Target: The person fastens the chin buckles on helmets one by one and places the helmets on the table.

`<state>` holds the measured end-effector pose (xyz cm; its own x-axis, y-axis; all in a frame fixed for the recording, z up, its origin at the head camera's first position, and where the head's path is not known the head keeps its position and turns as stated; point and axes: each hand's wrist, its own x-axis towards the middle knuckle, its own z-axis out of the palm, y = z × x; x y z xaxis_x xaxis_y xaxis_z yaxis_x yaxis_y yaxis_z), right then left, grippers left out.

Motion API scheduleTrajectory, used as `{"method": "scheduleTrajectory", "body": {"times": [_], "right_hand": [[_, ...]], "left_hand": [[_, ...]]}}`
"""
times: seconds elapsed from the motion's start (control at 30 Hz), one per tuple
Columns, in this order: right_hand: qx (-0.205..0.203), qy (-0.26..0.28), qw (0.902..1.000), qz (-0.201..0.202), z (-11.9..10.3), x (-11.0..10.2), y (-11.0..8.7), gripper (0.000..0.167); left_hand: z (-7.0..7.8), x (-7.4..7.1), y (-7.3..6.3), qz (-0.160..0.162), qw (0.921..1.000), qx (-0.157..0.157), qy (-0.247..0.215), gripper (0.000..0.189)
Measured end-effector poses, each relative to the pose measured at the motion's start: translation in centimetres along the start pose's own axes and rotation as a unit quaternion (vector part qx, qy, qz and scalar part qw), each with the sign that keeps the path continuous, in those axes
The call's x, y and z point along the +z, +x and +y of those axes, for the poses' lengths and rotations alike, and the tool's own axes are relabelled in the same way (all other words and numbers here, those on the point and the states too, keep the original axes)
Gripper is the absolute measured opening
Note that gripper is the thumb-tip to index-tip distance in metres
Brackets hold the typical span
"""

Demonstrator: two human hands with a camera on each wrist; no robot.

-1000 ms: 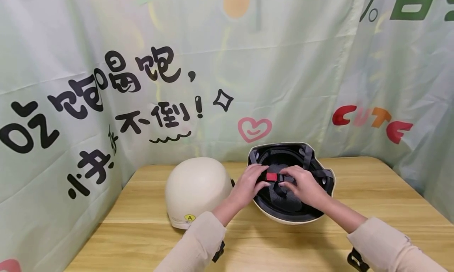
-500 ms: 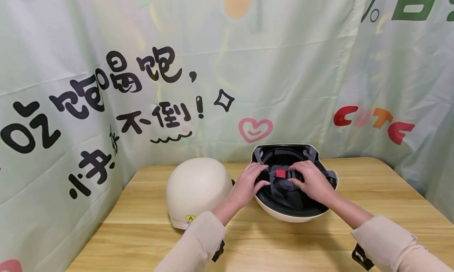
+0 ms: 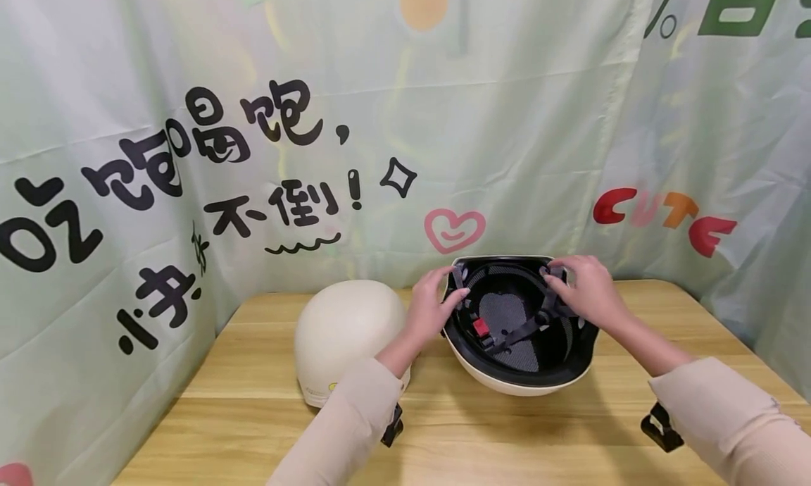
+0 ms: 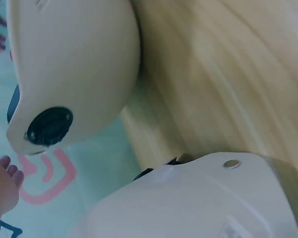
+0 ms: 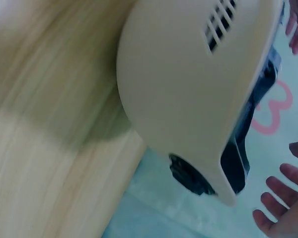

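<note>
A cream helmet lies upside down on the table, its black padded inside facing up. A dark chin strap with a red buckle lies within it, the buckle toward the left wall. My left hand is over the helmet's left rim, thumb and fingers apart. Over the right rim, by the strap's upper end, is my right hand, its fingers loosely spread. The right wrist view shows the right hand's fingers apart from the helmet shell. Neither hand holds anything.
A second cream helmet stands dome up on the left, partly behind my left forearm. The wooden table ends at a pale printed curtain at the back. Black wrist straps hang below the sleeves.
The hands have parted from over the buckle, the right moving right and up, the left slightly up and left. The buckle and strap have dropped into the helmet.
</note>
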<state>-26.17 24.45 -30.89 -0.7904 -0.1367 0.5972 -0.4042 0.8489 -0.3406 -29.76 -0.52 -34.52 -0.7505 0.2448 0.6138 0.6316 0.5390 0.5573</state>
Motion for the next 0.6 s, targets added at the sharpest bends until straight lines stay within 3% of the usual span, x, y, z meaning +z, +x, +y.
{"method": "scheduleTrajectory", "body": {"times": [0.13, 0.33, 0.5, 0.57, 0.6], "right_hand": [[0.063, 0.007, 0.9977, -0.024, 0.9, -0.7, 0.5, 0.031], [0.13, 0.001, 0.9808, -0.145, 2.2, -1.2, 1.4, 0.051], [0.166, -0.015, 0.9587, -0.231, 2.6, -1.5, 1.7, 0.063], [0.2, -0.003, 0.9412, -0.272, 2.7, -1.7, 1.7, 0.07], [0.222, 0.009, 0.9296, -0.294, 2.8, -1.8, 1.8, 0.074]], "left_hand": [[-0.2, -0.2, 0.9, 0.018, 0.9979, -0.057, -0.025, 0.045], [0.2, -0.2, 1.9, 0.026, 0.9838, -0.16, -0.076, 0.038], [-0.1, 0.5, 3.0, 0.021, 0.968, -0.236, -0.082, 0.041], [-0.5, 1.0, 3.4, 0.014, 0.9634, -0.26, -0.065, 0.047], [-1.9, 1.9, 3.7, 0.023, 0.9648, -0.255, -0.06, 0.051]]}}
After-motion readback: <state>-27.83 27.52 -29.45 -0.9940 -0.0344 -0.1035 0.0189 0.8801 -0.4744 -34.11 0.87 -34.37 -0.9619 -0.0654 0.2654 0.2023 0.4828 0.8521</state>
